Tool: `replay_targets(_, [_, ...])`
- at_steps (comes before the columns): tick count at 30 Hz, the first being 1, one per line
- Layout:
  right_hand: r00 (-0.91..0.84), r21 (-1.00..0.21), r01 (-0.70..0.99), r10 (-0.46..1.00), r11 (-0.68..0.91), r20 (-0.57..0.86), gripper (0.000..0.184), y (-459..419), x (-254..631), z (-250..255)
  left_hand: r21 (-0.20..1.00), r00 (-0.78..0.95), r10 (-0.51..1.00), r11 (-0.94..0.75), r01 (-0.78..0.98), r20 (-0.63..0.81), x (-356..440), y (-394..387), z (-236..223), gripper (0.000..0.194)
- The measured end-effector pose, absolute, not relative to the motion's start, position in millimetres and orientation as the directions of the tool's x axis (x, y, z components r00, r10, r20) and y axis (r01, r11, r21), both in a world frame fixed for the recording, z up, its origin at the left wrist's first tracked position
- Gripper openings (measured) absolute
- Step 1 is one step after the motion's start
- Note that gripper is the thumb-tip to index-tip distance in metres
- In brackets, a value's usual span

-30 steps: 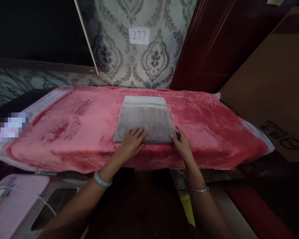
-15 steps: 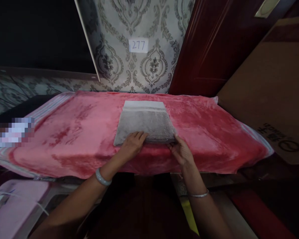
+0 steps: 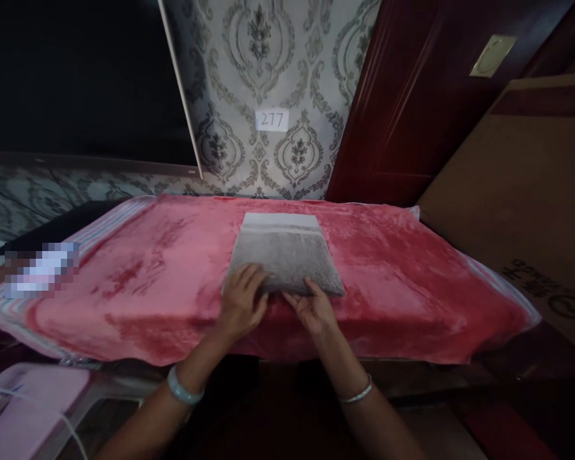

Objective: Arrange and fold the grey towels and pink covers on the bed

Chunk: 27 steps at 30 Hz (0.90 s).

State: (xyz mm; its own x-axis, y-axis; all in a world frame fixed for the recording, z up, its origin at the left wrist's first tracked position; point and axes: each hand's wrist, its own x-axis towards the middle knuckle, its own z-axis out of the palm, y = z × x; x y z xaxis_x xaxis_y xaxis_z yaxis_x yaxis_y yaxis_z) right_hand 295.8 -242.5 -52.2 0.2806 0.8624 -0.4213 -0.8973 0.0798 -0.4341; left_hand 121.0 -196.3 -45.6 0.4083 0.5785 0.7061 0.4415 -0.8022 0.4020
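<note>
A folded grey towel (image 3: 282,252) with a paler band along its far end lies flat on a pink-red plush blanket (image 3: 172,255). At its near left corner is my left hand (image 3: 242,300), its fingers bent over the top and the thumb by the front edge. My right hand (image 3: 314,308) pinches the near edge right of the middle, thumb on top and fingers underneath. Part of the towel's near left corner is hidden by my left hand.
A dark screen (image 3: 76,83) hangs at the left. To the right stands a large cardboard box (image 3: 522,191) beside a dark red door (image 3: 393,96). A pink stool (image 3: 48,396) is at lower left, and a pixelated patch covers something on the blanket's left end.
My right hand has slid left along the near edge from the towel's right corner. My left hand has shifted left towards the near left corner. The camera view has tilted up slightly.
</note>
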Motion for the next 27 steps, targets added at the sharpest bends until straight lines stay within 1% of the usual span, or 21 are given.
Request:
replay_targets(1, [0.286, -0.439, -0.894, 0.865, 0.086, -0.413, 0.034, -241.5, 297.9, -51.9, 0.551, 0.250, 0.674, -0.723, 0.417, 0.695, 112.0, -197.5, -44.6, 0.024])
replay_targets(2, [0.289, -0.447, -0.890, 0.872, 0.093, -0.394, 0.034, -240.4, 300.0, -51.4, 0.714, 0.092, 0.778, -0.611, 0.340, 0.622, 103.2, -197.6, -44.4, 0.017])
replay_targets(3, [0.292, -0.456, -0.884, 0.883, 0.102, -0.368, 0.033, -239.1, 301.7, -50.4, 0.861, -0.026, 0.877, -0.466, 0.207, 0.481, 95.1, -196.8, -45.0, 0.013])
replay_targets(4, [0.294, -0.464, -0.879, 0.892, 0.111, -0.343, 0.032, -237.6, 302.9, -48.7, 0.956, -0.081, 0.952, -0.292, 0.036, 0.295, 88.1, -195.2, -46.1, 0.013])
replay_targets(5, [0.298, -0.467, -0.876, 0.897, 0.121, -0.327, 0.031, -235.8, 303.5, -46.0, 0.986, -0.072, 0.993, -0.104, -0.134, 0.094, 82.3, -193.1, -47.4, 0.014])
replay_targets(6, [0.304, -0.461, -0.878, 0.896, 0.132, -0.322, 0.030, -234.1, 303.5, -42.2, 0.958, -0.023, 0.996, 0.075, -0.276, -0.085, 77.9, -190.8, -48.5, 0.014])
replay_targets(7, [0.313, -0.443, -0.885, 0.890, 0.145, -0.332, 0.028, -232.6, 303.2, -37.4, 0.898, 0.040, 0.974, 0.220, -0.382, -0.222, 74.9, -188.6, -49.1, 0.011])
replay_targets(8, [0.322, -0.416, -0.895, 0.879, 0.161, -0.352, 0.027, -231.8, 302.6, -32.0, 0.830, 0.099, 0.945, 0.321, -0.456, -0.312, 73.1, -186.7, -48.9, 0.008])
replay_targets(9, [0.332, -0.386, -0.905, 0.867, 0.181, -0.373, 0.026, -231.9, 301.9, -26.4, 0.769, 0.157, 0.919, 0.388, -0.508, -0.361, 72.7, -185.3, -48.0, 0.005])
replay_targets(10, [0.341, -0.360, -0.911, 0.857, 0.200, -0.386, 0.026, -233.1, 301.2, -21.3, 0.714, 0.224, 0.896, 0.442, -0.543, -0.384, 73.5, -184.2, -46.4, 0.008])
replay_targets(12, [0.355, -0.342, -0.912, 0.856, 0.229, -0.375, 0.027, -239.8, 299.7, -14.9, 0.607, 0.389, 0.832, 0.555, -0.569, -0.396, 78.7, -182.1, -42.3, 0.025])
replay_targets(14, [0.359, -0.376, -0.898, 0.875, 0.228, -0.326, 0.027, -252.1, 297.2, -16.9, 0.508, 0.504, 0.766, 0.642, -0.574, -0.399, 88.4, -178.7, -39.1, 0.042])
replay_targets(15, [0.353, -0.407, -0.887, 0.887, 0.216, -0.299, 0.028, -259.9, 295.5, -21.2, 0.475, 0.511, 0.755, 0.655, -0.587, -0.410, 94.3, -176.2, -38.3, 0.044])
replay_targets(17, [0.335, -0.466, -0.866, 0.902, 0.181, -0.272, 0.030, -277.3, 291.5, -35.2, 0.462, 0.426, 0.789, 0.608, -0.645, -0.443, 106.3, -170.6, -38.3, 0.037])
replay_targets(19, [0.325, -0.493, -0.858, 0.897, 0.146, -0.300, 0.035, -295.0, 288.8, -52.4, 0.480, 0.332, 0.823, 0.546, -0.687, -0.461, 115.6, -166.0, -39.9, 0.031])
replay_targets(20, [0.321, -0.498, -0.858, 0.889, 0.127, -0.327, 0.037, -303.5, 289.0, -61.0, 0.482, 0.318, 0.830, 0.533, -0.695, -0.459, 118.5, -164.7, -40.9, 0.031])
replay_targets(22, [0.294, -0.515, -0.854, 0.883, 0.071, -0.365, 0.038, -319.6, 293.9, -76.4, 0.472, 0.334, 0.836, 0.528, -0.706, -0.435, 120.4, -163.9, -42.9, 0.030])
replay_targets(24, [0.233, -0.563, -0.827, 0.901, -0.014, -0.365, 0.038, -335.0, 306.4, -88.9, 0.461, 0.362, 0.836, 0.534, -0.708, -0.412, 118.5, -164.1, -44.4, 0.028])
replay_targets(26, [0.217, -0.653, -0.753, 0.906, -0.082, -0.364, 0.043, -349.3, 327.0, -97.6, 0.469, 0.355, 0.841, 0.527, -0.709, -0.408, 115.4, -163.4, -45.1, 0.026])
replay_targets(27, [0.254, -0.716, -0.690, 0.893, -0.102, -0.371, 0.048, -355.4, 339.9, -100.4, 0.480, 0.343, 0.846, 0.518, -0.708, -0.408, 114.0, -162.3, -45.1, 0.024])
